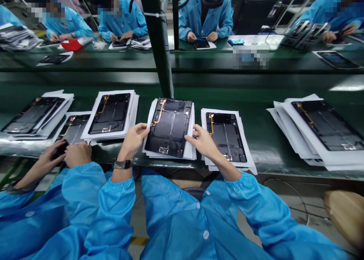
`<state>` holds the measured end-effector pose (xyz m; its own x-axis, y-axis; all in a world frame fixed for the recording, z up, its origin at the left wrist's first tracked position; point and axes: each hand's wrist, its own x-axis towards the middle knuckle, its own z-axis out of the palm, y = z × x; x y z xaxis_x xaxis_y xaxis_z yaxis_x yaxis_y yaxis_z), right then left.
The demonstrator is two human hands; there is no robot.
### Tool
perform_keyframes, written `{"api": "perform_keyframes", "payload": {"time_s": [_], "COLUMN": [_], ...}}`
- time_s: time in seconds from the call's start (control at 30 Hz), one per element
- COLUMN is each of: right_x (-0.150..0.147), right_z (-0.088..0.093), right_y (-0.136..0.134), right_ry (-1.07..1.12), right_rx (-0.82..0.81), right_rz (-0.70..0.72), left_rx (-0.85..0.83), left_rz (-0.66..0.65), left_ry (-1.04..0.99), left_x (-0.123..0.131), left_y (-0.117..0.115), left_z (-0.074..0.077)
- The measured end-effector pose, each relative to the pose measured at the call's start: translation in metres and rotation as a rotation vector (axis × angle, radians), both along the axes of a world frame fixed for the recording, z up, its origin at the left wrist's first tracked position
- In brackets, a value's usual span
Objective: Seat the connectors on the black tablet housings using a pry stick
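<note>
A dark tablet back panel with an orange flex cable lies on a stack of white sheets at the near edge of the green belt. My left hand grips the stack's left edge, fingers curled over it. My right hand holds the right edge, fingers bent against the sheets. Both sleeves are blue; a watch sits on my left wrist.
More panels on white sheets lie left, right and far right. A co-worker's hands rest at my left on another panel. A dark post rises behind the stack. Other workers sit across the belt. A wooden stool stands lower right.
</note>
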<state>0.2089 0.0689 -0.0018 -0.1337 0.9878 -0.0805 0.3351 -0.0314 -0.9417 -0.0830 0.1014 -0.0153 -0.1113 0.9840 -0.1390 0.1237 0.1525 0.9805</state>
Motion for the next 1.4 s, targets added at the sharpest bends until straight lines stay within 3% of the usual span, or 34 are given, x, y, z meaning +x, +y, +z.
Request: {"api": "perform_keyframes", "payload": {"time_s": [0.13, 0.3, 0.43, 0.53, 0.6, 0.63, 0.7, 0.77, 0.8, 0.83, 0.9, 0.97, 1.17, 1.27, 1.4], "right_x": [0.003, 0.004, 0.002, 0.019, 0.045, 0.061, 0.095, 0.125, 0.137, 0.147, 0.161, 0.171, 0.189, 0.193, 0.195], "right_z": [0.001, -0.014, -0.017, -0.008, -0.001, 0.003, 0.007, 0.009, 0.008, 0.007, 0.001, -0.006, -0.032, -0.042, -0.056], "right_y": [0.001, 0.007, -0.001, -0.010, -0.015, -0.018, -0.025, -0.035, -0.042, -0.049, -0.063, -0.077, -0.097, -0.102, -0.111], "right_ry": [0.036, -0.015, -0.042, -0.021, 0.015, 0.043, 0.092, 0.143, 0.132, 0.093, 0.005, -0.006, 0.182, 0.200, 0.292], "right_rx": [0.021, -0.089, -0.065, 0.002, 0.052, 0.057, 0.035, 0.039, 0.049, 0.055, 0.034, 0.000, -0.006, 0.027, 0.119], "right_rz": [-0.040, -0.059, -0.100, -0.168, -0.263, -0.309, -0.407, -0.518, -0.563, -0.597, -0.614, -0.589, -0.630, -0.675, -0.744], "left_rx": [0.048, -0.003, -0.019, 0.056, 0.269, 0.352, 0.513, 0.603, 0.603, 0.617, 0.609, 0.617, 0.650, 0.633, 0.596], "left_rz": [-0.003, 0.004, 0.023, 0.130, 0.280, 0.281, 0.069, -0.317, -0.441, -0.484, -0.493, -0.466, -0.592, -0.659, -0.705], "left_ry": [0.036, 0.180, 0.320, 0.467, 0.608, 0.612, 0.567, 0.457, 0.438, 0.453, 0.519, 0.576, 0.666, 0.710, 0.712], "left_x": [0.006, 0.016, 0.011, 0.016, 0.036, 0.051, 0.090, 0.132, 0.151, 0.167, 0.192, 0.210, 0.260, 0.280, 0.286], "left_y": [0.005, 0.014, 0.011, -0.014, -0.047, -0.066, -0.106, -0.139, -0.150, -0.156, -0.157, -0.145, -0.105, -0.101, -0.098], "left_z": [0.004, -0.001, 0.001, 0.016, 0.024, 0.026, 0.020, 0.002, -0.009, -0.020, -0.039, -0.046, -0.038, -0.041, -0.044]}}
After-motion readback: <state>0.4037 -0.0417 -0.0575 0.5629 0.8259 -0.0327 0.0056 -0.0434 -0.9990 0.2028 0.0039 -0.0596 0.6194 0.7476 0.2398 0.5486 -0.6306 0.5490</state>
